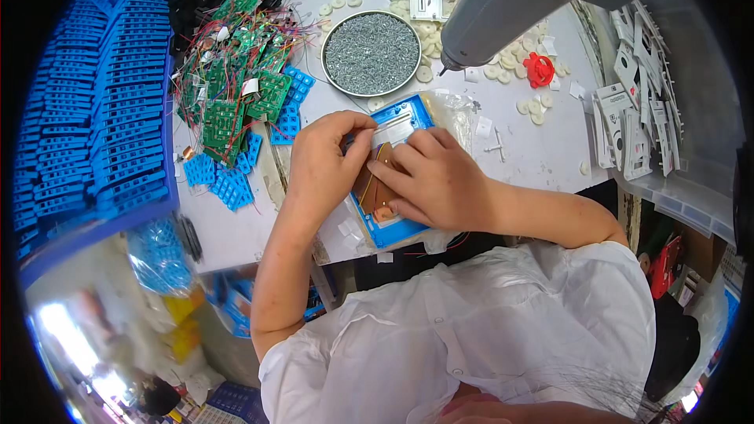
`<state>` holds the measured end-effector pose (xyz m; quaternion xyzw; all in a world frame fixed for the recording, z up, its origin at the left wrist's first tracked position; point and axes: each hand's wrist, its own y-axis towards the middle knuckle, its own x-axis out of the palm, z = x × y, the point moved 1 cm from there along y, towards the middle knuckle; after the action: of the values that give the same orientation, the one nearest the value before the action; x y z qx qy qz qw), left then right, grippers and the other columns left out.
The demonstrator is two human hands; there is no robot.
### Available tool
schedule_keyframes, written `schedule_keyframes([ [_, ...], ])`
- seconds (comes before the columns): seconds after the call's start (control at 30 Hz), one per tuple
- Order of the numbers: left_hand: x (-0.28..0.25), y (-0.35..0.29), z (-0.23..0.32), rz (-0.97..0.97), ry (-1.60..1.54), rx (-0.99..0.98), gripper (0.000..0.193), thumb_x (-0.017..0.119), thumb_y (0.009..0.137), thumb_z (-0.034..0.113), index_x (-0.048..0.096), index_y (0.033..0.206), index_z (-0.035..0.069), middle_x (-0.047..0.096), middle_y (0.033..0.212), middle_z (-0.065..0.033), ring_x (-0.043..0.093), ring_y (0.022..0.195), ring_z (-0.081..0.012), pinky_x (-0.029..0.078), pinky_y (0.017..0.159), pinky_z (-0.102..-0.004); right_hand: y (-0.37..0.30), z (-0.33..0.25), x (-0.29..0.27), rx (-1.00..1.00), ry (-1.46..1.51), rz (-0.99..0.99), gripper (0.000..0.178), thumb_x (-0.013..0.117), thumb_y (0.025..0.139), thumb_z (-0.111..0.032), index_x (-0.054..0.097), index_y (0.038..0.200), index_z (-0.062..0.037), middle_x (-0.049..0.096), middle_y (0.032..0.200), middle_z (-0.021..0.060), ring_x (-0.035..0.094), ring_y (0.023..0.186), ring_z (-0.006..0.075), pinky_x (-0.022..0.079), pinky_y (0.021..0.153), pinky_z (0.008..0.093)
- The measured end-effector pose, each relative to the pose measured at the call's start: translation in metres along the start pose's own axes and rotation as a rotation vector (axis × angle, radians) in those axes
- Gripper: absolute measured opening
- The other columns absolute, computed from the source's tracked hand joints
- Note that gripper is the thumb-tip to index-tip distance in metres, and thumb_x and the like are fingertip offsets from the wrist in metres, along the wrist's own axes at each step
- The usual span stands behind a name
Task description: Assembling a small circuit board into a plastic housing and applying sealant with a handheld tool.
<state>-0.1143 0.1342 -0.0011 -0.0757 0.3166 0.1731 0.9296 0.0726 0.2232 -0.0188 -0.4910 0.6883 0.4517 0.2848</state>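
Observation:
A blue plastic casing [408, 112] lies tilted on the table in front of me, with a brown circuit board [367, 190] inside it. My left hand [334, 153] is at the casing's upper left edge, thumb and index finger pinched together. What sits between those fingertips is too small to make out. Reaching in from the right, my right hand [440, 177] has its fingers bent over the board and gripping it, covering much of it. A thin yellow wire runs along the board near the fingertips.
A round dish [371, 53] of small screws stands beyond the casing. Green circuit boards [224, 129] with tangled wires pile up at left, beside stacked blue casings [63, 110]. A grey powered screwdriver [503, 16] hangs overhead at right. White panels [624, 122] fill a clear bin.

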Motion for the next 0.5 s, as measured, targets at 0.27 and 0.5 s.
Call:
schedule_keyframes([
  [0.27,0.008,0.011,0.003,-0.151,0.382,0.434,0.008,0.074,0.082,0.009,0.068,0.087,0.007,0.064,0.082,-0.0078,0.064,0.083,-0.0304,0.045,0.076,-0.0422,-0.008,-0.008,-0.006,0.041,-0.026,-0.203,0.065,0.083,0.076,-0.033,0.064,0.132,-0.0064,0.058,0.125,0.0116,0.051,0.115,0.0323,0.042,0.103,0.0469],
  [0.5,0.015,0.018,0.017,-0.235,0.63,0.616,0.008,0.071,0.078,0.014,0.065,0.082,0.009,0.062,0.085,-0.0061,0.063,0.085,-0.0274,0.046,0.076,-0.0415,-0.032,-0.015,-0.041,0.158,0.068,-0.139,0.07,0.086,0.074,-0.027,0.062,0.137,-0.0086,0.053,0.141,0.0159,0.044,0.13,0.044,0.043,0.108,0.0533],
])
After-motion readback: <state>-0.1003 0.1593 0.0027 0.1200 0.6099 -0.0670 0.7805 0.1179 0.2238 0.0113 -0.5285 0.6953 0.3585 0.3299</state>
